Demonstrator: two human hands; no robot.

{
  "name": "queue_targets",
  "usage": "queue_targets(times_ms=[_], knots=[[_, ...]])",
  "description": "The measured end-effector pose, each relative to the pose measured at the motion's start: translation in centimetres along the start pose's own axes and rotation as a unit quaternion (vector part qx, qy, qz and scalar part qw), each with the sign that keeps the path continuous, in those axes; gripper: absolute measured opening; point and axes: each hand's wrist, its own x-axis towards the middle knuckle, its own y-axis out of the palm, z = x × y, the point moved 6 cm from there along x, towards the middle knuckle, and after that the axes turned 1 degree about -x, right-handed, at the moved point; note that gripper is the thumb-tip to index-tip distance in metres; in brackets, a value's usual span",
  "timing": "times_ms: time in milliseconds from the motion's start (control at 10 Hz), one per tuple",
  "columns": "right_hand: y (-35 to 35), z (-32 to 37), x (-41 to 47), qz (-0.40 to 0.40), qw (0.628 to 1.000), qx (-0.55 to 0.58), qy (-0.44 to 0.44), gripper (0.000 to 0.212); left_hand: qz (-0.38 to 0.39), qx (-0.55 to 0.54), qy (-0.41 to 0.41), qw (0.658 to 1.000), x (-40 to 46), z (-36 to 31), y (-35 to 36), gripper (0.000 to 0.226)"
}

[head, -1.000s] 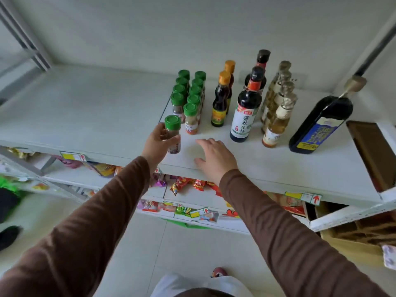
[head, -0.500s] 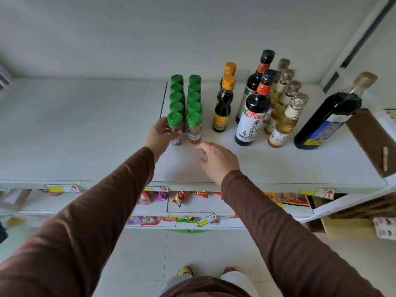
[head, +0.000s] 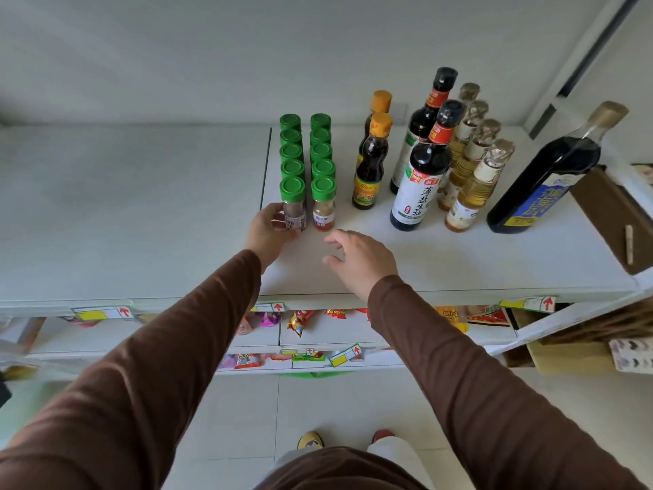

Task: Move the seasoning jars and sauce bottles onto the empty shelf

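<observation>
On the white top shelf (head: pixel 134 213) stand two rows of green-capped seasoning jars (head: pixel 322 153). My left hand (head: pixel 270 231) grips the front jar of the left row (head: pixel 293 203), which stands upright on the shelf beside the front jar of the right row (head: pixel 323 203). My right hand (head: pixel 360 261) hovers over the shelf just in front of the jars, fingers apart and empty. To the right stand two orange-capped sauce bottles (head: pixel 371 164), two dark soy sauce bottles (head: pixel 420 171), several pale golden bottles (head: pixel 475 185) and a large dark bottle with a blue label (head: pixel 544 182).
A brown cardboard box (head: pixel 615 213) sits at the shelf's right end. The lower shelves (head: pixel 318 334) hold snack packets and price tags. A dark upright post (head: pixel 586 54) rises at the back right. My feet show on the tiled floor (head: pixel 247 419) below.
My left hand carried the green-capped jar from the shelf's front to the head of the left jar row and set it down. The right hand lifted slightly and stayed empty.
</observation>
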Motion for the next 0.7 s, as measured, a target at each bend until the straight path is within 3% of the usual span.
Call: queue_targets(times_ms=[200,700], knots=[[0.51,-0.35,-0.15,0.002,1.000,-0.002,0.015,0.035,-0.050,0.058,0.008,0.997,0.17,0.23,0.16,0.038],[0.15,-0.95,-0.30,-0.015,0.999,0.009,0.034,0.033,-0.093,0.075,-0.004,0.993,0.31,-0.09,0.96,0.048]])
